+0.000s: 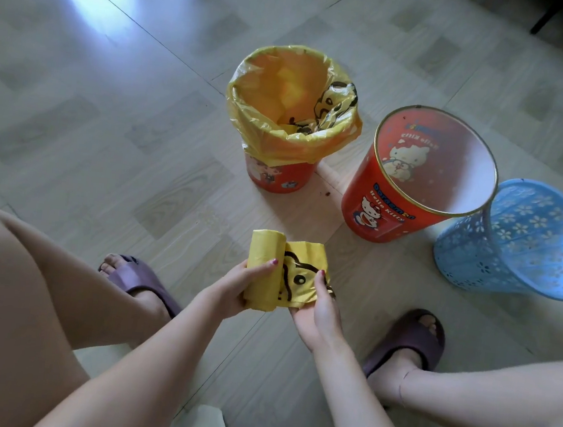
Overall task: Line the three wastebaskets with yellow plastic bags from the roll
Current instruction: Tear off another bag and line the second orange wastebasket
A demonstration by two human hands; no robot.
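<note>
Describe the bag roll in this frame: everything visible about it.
The roll is a short cylinder of thin yellow plastic, held above the floor and upright in view. The left hand grips it, thumb across the front. One bag end, printed with black cartoon lines, is unrolled to the right, and the right hand pinches it. It is not yet torn off.

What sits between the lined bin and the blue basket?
In the head view, the unlined red bin stands between the lined bin and the blue basket, its rim touching the basket.

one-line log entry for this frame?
left hand grips bag roll | right hand pinches free bag end | one wastebasket lined | red, blue unlined
</note>
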